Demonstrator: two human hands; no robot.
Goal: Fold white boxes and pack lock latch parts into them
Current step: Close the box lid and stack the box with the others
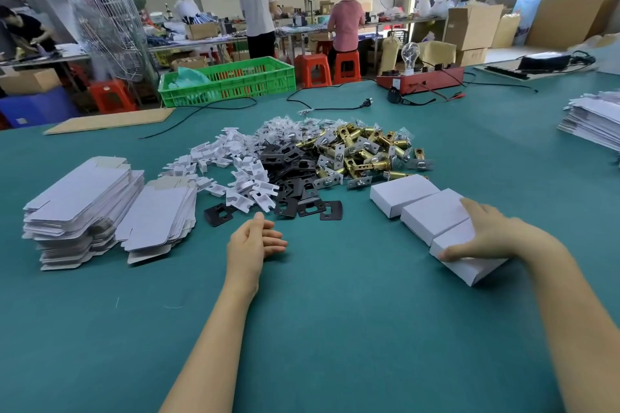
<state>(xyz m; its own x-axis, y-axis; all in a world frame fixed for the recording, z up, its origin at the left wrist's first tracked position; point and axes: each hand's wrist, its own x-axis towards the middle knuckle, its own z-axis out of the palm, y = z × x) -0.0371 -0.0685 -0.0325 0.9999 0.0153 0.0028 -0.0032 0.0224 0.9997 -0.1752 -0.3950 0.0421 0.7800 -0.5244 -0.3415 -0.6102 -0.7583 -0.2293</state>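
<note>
My right hand (483, 231) grips the nearest folded white cardboard box (469, 261) on the green table (335, 329); my left hand (253, 240) rests relaxed, fingers straight, holding nothing.

Two bare forearms and hands, no sleeves in sight

The left hand (254, 242) and right hand (493, 231) wear no gloves, rings or wristbands that show. Both forearms are uncovered from the wrists to the frame's lower edge; any sleeve probably begins higher, out of view. Fingernails look short and unpainted, though blurred.
</note>
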